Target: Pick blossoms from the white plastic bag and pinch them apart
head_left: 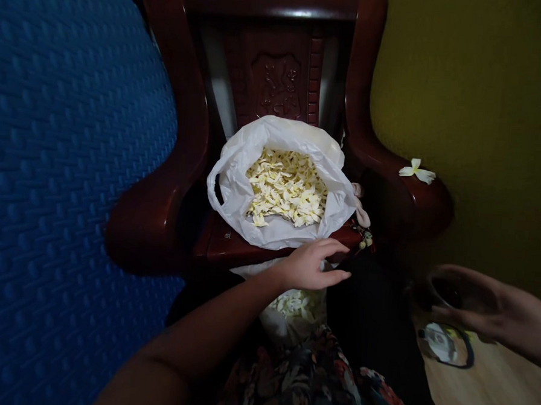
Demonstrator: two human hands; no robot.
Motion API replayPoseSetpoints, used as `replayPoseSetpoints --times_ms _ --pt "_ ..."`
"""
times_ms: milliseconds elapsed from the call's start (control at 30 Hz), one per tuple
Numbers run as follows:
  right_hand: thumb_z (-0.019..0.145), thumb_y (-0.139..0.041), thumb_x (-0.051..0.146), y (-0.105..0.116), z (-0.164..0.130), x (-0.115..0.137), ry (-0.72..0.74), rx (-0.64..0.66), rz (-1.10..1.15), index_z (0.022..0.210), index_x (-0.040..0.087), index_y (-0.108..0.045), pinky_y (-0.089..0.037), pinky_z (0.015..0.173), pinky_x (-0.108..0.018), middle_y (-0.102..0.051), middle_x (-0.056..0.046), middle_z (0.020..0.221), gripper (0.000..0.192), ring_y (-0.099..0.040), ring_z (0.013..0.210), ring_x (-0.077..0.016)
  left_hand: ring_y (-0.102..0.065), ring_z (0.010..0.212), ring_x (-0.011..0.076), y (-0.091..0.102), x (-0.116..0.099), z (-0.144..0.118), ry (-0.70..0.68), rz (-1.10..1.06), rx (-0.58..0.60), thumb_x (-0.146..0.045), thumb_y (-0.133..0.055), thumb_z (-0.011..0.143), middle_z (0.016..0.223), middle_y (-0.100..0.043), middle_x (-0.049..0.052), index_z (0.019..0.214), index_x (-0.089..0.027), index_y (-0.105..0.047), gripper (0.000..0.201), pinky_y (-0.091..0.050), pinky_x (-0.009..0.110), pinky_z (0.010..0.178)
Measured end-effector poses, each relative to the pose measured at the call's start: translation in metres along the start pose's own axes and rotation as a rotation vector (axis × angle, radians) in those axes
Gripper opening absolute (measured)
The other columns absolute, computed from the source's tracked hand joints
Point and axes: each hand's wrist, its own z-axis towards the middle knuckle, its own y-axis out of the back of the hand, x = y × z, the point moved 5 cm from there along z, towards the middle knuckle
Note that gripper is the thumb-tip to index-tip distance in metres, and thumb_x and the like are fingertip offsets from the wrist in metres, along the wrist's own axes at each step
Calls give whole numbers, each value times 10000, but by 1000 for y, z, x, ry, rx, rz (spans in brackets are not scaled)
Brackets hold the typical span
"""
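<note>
With the left hand (312,266) spread open, holding nothing, just below the plastic bag (275,184) of flowers (286,188), a careless nudge could spill them off the chair (172,179).

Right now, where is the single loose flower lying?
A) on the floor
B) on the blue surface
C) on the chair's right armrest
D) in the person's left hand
C: the lone white-and-yellow flower rests on the dark wooden chair's right armrest, apart from the bag of petals.
</note>
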Motion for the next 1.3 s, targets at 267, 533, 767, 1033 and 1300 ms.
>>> replayPoseSetpoints --times_ms 267,533,767,1033,1300 --pt "724 -787 410 -43 32 147 305 396 225 1150 233 -666 -560 1070 -408 -748 -73 1207 477 -715 1144 -271 -651 1130 275 -6 19 -9 306 -237 -67 -399 -870 711 1301 -647 162 1373 -192 -531 772 -534 435 978" --pt "681 -801 430 -77 73 187 435 361 25 1302 209 -641 -616 916 -380 -772 -52 1089 678 -741 1019 -268 -671 1092 272 14 15 -25 383 -504 -84 -236 -848 711 1146 -703 139 1186 -146 -571 557 -525 415 975" --pt "673 -824 434 -93 83 215 499 349 -77 1288 216 -661 -573 997 -397 -739 -76 1192 672 -722 1059 -276 -652 1204 302 24 27 -26 332 -559 -261 -150 -836 688 1246 -696 149 1204 -136 -580 577 -492 445 1087" --pt "671 -856 451 -106 85 213 572 328 236 1454 178 -451 -504 1106 -435 -673 -125 1293 923 -661 1201 -284 -601 1302 337 39 31 -28 292 -567 -351 -161 -844 644 1373 -643 179 1276 -120 -558 695 -455 449 1136" --pt "654 -926 390 -133 83 187 610 240 797 1364 261 -457 -482 1128 -451 -652 -128 1340 861 -627 1271 -267 -665 1131 285 38 25 -29 377 -619 -389 -320 -928 581 1172 -719 132 1126 -129 -612 658 -505 385 1024"
